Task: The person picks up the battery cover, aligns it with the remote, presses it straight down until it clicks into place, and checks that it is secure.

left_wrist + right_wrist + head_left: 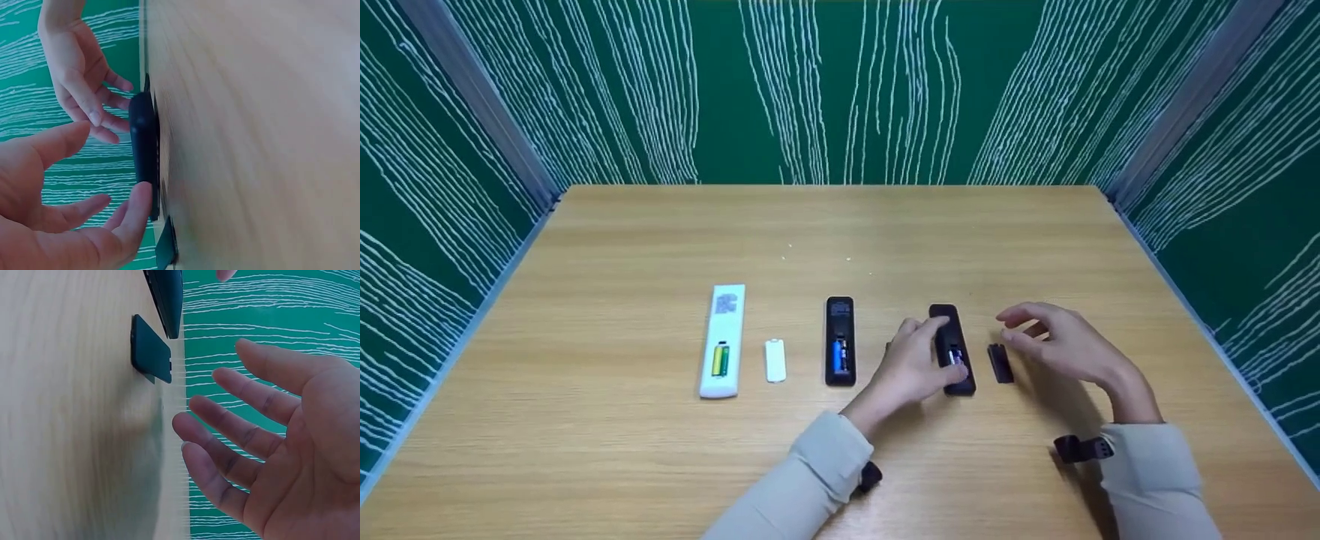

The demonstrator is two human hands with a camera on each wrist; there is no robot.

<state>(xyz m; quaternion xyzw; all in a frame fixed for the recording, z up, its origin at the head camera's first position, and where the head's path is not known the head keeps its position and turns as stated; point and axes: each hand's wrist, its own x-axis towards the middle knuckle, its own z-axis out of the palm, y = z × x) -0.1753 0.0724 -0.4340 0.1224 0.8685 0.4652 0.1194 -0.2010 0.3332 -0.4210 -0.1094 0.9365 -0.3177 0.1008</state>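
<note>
We see two hands, well apart, above a wooden table [630,457]. The left hand [906,364] is over the right-hand black remote [952,337], its fingers spread and relaxed. From the head view its thumb lies across the near end of the battery slot and its index finger over the far part; in the left wrist view one fingertip overlaps the remote while the thumb stands off it, so we cannot tell how firmly it touches. That remote lies back up on the table, the rightmost of three, with batteries [955,355] showing in the uncovered slot.

The right hand [1057,341] hangs above and beside a small black cover [1000,364], which lies just right of the remote. Its fingers are loosely bent and grasp nothing.

To the left of the left hand we find a second black remote [840,315], its slot uncovered, with a blue battery [837,357] and a darker one side by side. Further left lie a white cover [775,361] and a white remote [726,322] with two yellow and green batteries [721,360] in view. We also notice pale sleeves [1151,461] and green walls [847,90] with white wavy lines.
</note>
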